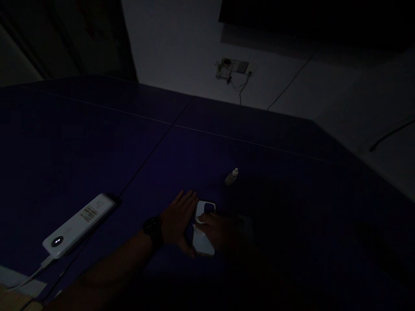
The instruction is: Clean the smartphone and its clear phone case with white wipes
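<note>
Bottle [230, 179] near phone case [203, 245]; power bank [76, 229] left.

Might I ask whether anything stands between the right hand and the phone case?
Only the white wipe in the right hand seems to separate it from the phone case; the white-capped bottle is clear of both.

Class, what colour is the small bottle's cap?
The cap looks white, though the light is dim; the head view shows it best.
</note>
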### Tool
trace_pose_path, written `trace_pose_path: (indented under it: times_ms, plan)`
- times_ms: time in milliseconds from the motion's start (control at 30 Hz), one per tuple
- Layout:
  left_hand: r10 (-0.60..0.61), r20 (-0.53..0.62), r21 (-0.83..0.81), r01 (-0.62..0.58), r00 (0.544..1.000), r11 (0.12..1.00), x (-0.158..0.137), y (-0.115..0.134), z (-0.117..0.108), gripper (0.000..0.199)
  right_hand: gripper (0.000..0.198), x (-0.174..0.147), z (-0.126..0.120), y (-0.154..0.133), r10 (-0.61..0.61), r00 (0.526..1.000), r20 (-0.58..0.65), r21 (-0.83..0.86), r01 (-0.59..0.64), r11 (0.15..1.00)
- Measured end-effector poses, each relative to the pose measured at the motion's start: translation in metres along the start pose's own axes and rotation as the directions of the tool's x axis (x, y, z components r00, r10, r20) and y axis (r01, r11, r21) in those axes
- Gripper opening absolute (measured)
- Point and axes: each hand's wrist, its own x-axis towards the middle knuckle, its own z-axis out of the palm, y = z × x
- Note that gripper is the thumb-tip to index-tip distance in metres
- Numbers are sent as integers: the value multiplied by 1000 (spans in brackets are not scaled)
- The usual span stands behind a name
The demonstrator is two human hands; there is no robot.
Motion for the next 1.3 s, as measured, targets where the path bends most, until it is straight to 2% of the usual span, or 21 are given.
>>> trace_pose_path:
  times_ms: [67, 200, 233, 367, 433, 500, 567, 667, 767, 867, 1033, 1133, 1200, 1300]
  plan:
    - [7, 3, 3, -7, 1000, 1000, 0, 0, 0, 144, 27, -4, -1, 2, 3, 1000, 11, 9, -3, 1000]
    - [14, -17, 10, -14, 1000, 1000, 0, 0, 0, 143, 29, -3, 2, 3, 185, 979, -83, -37, -189, 981]
    - [12, -18, 8, -12, 1000, 1000, 0, 0, 1, 142, 29, -2, 3, 1, 189, 977, -97, -42, -194, 980]
    - [5, -14, -3, -5, 1000, 1000, 0, -1, 2, 143, 26, -4, 7, -4, 29, 998, -50, 5, -29, 1000]
    - [0, -8, -3, 0, 1000, 1000, 0, 0, 3, 144, 25, -8, 4, -1, -6, 1000, -6, 32, 6, 999]
    - [-1, -7, -2, 1, 1000, 1000, 0, 0, 3, 144, 27, -10, 1, 4, 62, 998, 14, 18, -62, 998]
    - [-1, -18, 3, 1, 1000, 1000, 0, 1, 4, 143, 30, -7, 0, 5, 168, 985, -27, -20, -169, 985]
    - [-12, -44, 10, 13, 999, 1000, 0, 2, 4, 143, 31, 2, 6, -4, 232, 968, -101, -40, -237, 971]
    - [-5, -39, 1, 5, 999, 1000, 0, 3, 2, 142, 28, 2, 10, -10, 165, 984, -72, -29, -168, 985]
    - [3, -19, -4, -3, 1000, 1000, 0, 3, 1, 141, 27, -6, 7, -3, 88, 996, -9, -15, -89, 996]
    - [-18, -33, 2, 18, 999, 1000, 0, 4, 2, 142, 33, -4, 8, 0, 251, 966, -59, -70, -255, 964]
    - [-5, -15, -3, 5, 1000, 1000, 1, 4, 0, 141, 34, -3, 14, -8, 169, 982, -89, -47, -174, 984]
    - [-5, -5, -4, 5, 1000, 1000, 1, 4, -2, 141, 31, -7, 14, -7, 111, 993, -50, -24, -112, 993]
    - [-9, -2, -7, 9, 1000, 1000, 1, 3, -2, 143, 28, -15, 5, 2, 160, 987, 25, -8, -160, 987]
